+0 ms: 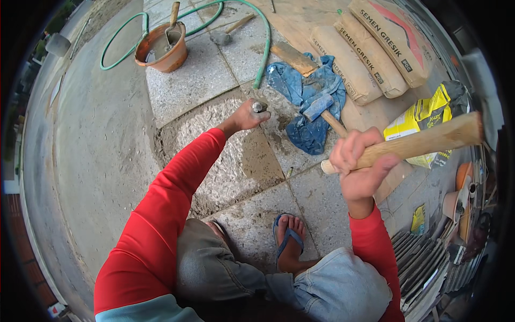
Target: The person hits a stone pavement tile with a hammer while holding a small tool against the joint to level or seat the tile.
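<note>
My left hand (248, 115) is closed round an upright metal rod like a chisel, whose round top end (259, 107) shows above the fist; its lower end is hidden. Under that hand is a rough, whitish chipped patch (225, 155) among speckled paving slabs. Raised on the right, my right hand (362, 163) grips a thick wooden club-like handle (429, 144) near its narrower end. Its wider end points to the far right. Behind the right hand, a blue-headed hammer (318, 107) lies on a blue cloth (308, 86), its wooden handle partly hidden by the hand.
An orange bucket (170, 58) with a trowel stands at the far left, near a green hose (266, 45) and a mallet (221, 37). Cement bags (375, 51), a wood block (294, 58) and a yellow bag (421, 115) lie right. Stacked slats (418, 263) are near right.
</note>
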Tool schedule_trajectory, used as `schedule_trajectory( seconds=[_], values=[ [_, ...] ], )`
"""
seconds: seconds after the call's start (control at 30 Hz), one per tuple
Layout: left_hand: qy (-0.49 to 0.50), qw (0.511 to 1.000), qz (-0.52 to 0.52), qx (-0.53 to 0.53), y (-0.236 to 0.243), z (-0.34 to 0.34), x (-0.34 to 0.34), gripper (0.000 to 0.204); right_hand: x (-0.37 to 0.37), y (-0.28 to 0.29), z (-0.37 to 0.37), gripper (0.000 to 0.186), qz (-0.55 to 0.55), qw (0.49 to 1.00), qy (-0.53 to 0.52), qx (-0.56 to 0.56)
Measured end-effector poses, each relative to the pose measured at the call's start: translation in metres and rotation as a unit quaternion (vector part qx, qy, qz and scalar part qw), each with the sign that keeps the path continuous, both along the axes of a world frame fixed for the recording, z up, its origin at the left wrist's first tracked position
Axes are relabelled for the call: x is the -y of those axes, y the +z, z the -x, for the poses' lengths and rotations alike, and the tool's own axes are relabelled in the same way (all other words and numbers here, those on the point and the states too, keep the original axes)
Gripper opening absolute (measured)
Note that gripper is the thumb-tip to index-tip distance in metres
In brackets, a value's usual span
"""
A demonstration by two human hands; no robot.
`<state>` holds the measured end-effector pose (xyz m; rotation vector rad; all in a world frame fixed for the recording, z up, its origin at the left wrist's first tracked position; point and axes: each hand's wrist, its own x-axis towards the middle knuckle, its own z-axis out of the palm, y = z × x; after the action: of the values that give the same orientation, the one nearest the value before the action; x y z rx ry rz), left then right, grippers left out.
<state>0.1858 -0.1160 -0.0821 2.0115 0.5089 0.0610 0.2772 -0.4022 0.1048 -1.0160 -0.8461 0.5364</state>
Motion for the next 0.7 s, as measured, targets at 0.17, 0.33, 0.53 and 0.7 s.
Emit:
schedule_trajectory(
  seconds=[0.17,0.33,0.53,0.7],
  values=[
    [0.015,0.997,-0.016,0.074,0.001,-0.009,-0.006,0.044,0.006,-0.081,0.023,0.054,0.431,0.881,0.057,0.186],
    [-0.045,0.997,-0.054,-0.019,-0.002,-0.017,-0.018,0.034,0.012,0.036,0.006,0.067,0.238,0.963,0.061,-0.113],
    [-0.007,0.996,-0.017,0.083,-0.009,-0.009,-0.004,0.032,-0.013,0.017,-0.001,0.071,-0.055,0.993,-0.052,-0.089],
    [-0.046,0.975,-0.053,0.212,-0.003,-0.019,-0.007,0.03,0.006,-0.076,0.027,0.054,0.533,0.843,0.076,-0.02]
  ],
)
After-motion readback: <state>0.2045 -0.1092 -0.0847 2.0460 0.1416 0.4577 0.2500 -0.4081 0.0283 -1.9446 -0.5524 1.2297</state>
